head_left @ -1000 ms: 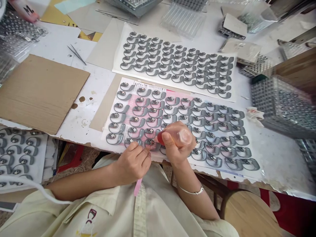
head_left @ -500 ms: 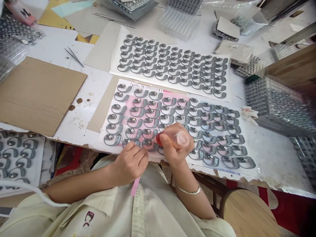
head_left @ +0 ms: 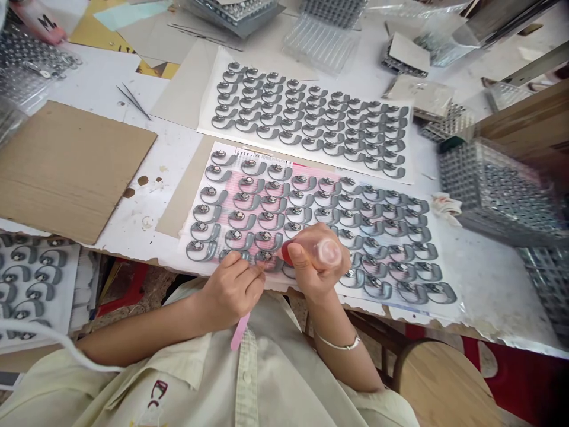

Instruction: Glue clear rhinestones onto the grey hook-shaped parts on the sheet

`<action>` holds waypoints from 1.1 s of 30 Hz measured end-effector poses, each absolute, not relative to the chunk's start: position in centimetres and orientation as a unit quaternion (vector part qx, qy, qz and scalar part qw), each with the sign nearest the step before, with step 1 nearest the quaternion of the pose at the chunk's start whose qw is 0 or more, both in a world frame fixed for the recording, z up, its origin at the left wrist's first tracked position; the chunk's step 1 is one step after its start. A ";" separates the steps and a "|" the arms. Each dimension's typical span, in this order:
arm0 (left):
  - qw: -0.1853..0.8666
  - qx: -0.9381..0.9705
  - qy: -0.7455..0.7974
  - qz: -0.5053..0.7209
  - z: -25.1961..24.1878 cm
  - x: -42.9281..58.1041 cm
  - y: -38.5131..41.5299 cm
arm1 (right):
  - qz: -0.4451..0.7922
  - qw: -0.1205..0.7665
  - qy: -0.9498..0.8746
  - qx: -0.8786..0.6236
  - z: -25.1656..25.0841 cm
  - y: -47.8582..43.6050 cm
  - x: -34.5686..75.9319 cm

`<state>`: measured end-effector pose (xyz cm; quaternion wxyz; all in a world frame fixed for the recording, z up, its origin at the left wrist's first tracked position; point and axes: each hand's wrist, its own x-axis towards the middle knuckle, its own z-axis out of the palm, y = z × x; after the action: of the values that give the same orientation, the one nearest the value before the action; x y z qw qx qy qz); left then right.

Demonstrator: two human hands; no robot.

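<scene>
My right hand (head_left: 313, 279) is wrapped round a clear squeeze bottle (head_left: 326, 250) with a red nozzle base, tilted so its tip points left. The tip hovers close over a grey curled piece with a round stone setting (head_left: 265, 257); whether it touches cannot be made out. My left hand (head_left: 235, 287) is closed on a thin tool with a flat pink handle (head_left: 240, 332), which sticks out below the fist. Its working end is mostly hidden near that same piece. Several rows of such pieces lie on a pink and white printed sheet (head_left: 213, 146) under both hands.
Behind lies a white sheet (head_left: 205, 112) of similar grey pieces. Brown cardboard (head_left: 75, 172) and tweezers (head_left: 133, 101) are on the left. Clear plastic trays (head_left: 493, 190) stack up at right, beside a crumpled tissue (head_left: 446, 206). A round wooden stool (head_left: 444, 385) stands below the table edge.
Both hands have barely moved. The left hand and the pink handle have shifted slightly left, and the bottle's tip stays by the same piece.
</scene>
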<state>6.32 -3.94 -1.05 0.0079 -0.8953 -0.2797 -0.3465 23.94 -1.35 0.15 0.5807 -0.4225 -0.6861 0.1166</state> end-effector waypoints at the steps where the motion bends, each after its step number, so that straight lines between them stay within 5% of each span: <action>1: 0.002 -0.895 -0.281 -0.347 -1.0 6.3 -3.9 | 0.117 0.582 -0.685 -0.422 0.1 -1.4 24.0; 20: -0.021 -0.890 -0.275 -0.364 -0.8 6.3 -3.5 | 0.111 0.574 -0.703 -0.406 0.2 -1.4 24.2; 27: -0.096 -0.891 -0.277 -0.346 -1.2 5.8 -3.0 | 0.077 0.666 -0.589 -0.452 -1.1 -3.0 25.0; 33: -0.120 -0.883 -0.266 -0.368 -1.2 5.6 -2.5 | 0.090 0.649 -0.595 -0.466 -2.1 -3.2 25.0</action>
<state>5.56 -2.47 -1.21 -0.1195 -0.8829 -0.2656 -0.3683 25.04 -3.24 -2.08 0.6491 -0.4659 -0.5946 0.0896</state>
